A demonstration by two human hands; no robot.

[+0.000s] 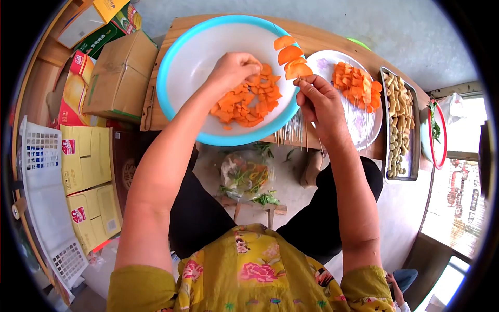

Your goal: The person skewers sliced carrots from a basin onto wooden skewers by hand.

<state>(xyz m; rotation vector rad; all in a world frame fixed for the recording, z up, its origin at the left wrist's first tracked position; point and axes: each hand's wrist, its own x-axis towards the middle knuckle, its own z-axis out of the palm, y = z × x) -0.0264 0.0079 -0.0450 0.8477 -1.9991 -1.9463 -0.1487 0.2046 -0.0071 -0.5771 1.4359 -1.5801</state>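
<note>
My right hand (318, 101) is closed on a thin skewer that carries several orange slices (291, 54), held over the right rim of the basin. Over the middle of the white basin with a blue rim (179, 44), my left hand (239, 67) has its fingers pressed together; whatever they hold is hidden. Loose orange slices (241, 106) lie in the basin below it. Beside the basin stands a white plate (358, 132) with filled skewers of orange slices (356, 86). Bare skewers (293, 130) lie at the table's front edge.
A metal tray (400, 125) of pale skewered pieces and a red-rimmed bowl (439, 135) are at the right. Cardboard boxes (122, 78) and a white crate (47, 197) stand left. A plastic bag of scraps (244, 174) sits below. Part of another person (400, 286) shows lower right.
</note>
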